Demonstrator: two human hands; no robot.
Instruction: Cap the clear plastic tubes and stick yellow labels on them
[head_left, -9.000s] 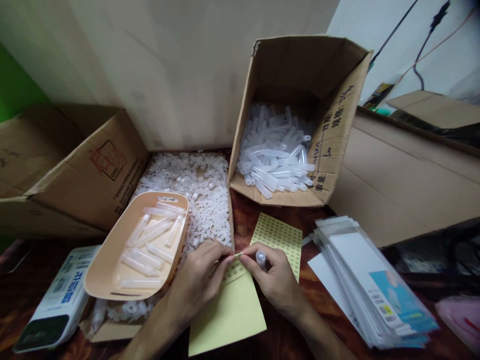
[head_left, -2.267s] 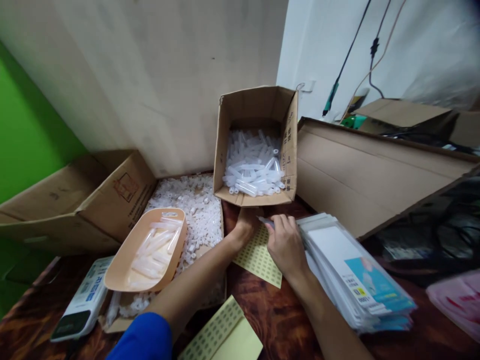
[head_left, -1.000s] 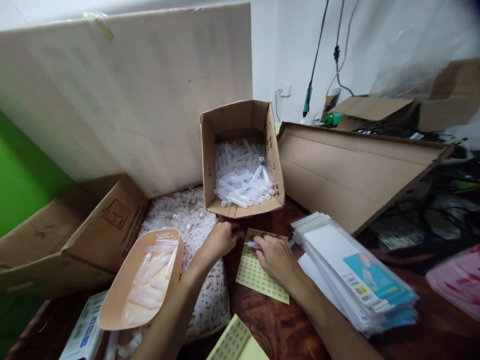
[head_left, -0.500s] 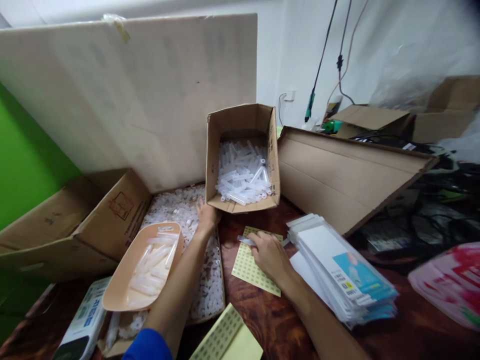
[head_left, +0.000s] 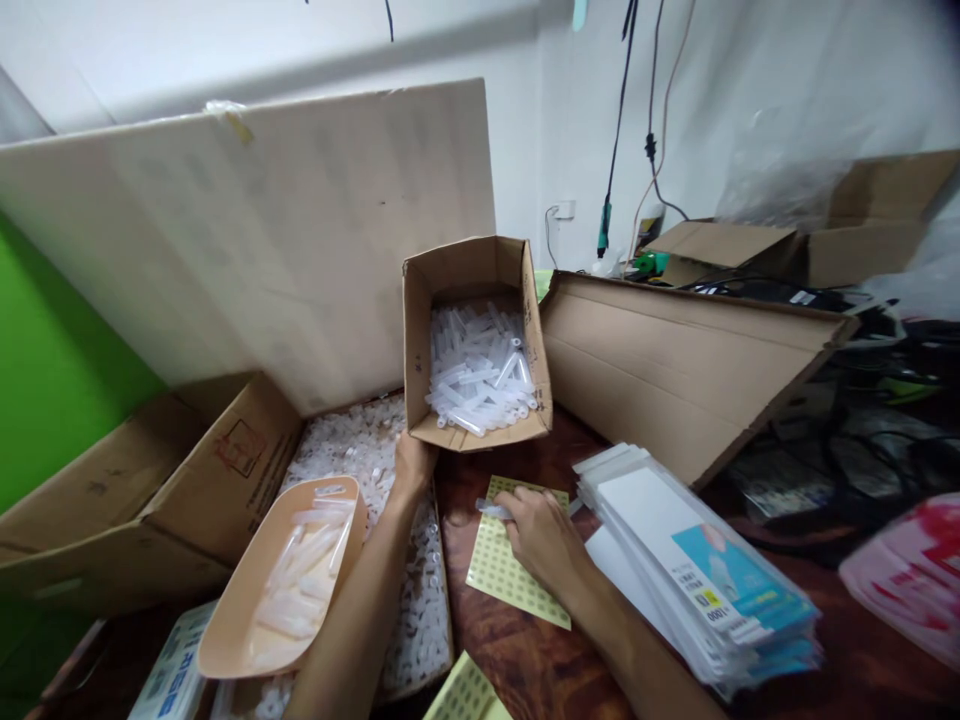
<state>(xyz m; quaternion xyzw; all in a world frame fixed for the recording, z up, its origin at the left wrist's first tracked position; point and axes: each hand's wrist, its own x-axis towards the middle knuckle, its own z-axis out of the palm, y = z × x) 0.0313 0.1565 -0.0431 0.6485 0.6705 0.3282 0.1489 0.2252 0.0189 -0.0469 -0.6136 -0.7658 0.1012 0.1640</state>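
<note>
My left hand (head_left: 411, 466) reaches into the low box of small white caps (head_left: 352, 450), fingers down among them just below the tilted carton; its fingers are hidden. My right hand (head_left: 541, 532) rests on a yellow sticker sheet (head_left: 504, 566) and pinches a small clear plastic tube (head_left: 491, 509) that points left. The tilted carton (head_left: 472, 275) behind both hands holds several clear tubes (head_left: 480, 370). A beige scoop tray (head_left: 232, 620) with capped tubes sits on the caps at the left.
A stack of clear packaging sleeves (head_left: 697, 575) lies right of my right hand. A long flattened carton (head_left: 675, 360) and a large board (head_left: 247, 250) stand behind. Empty cartons (head_left: 127, 490) lie at the left, a second sticker sheet (head_left: 465, 695) near the bottom edge.
My left hand moved from the sticker sheet left into the box of caps. My right hand kept the tube over the sheet. The view tilted upward.
</note>
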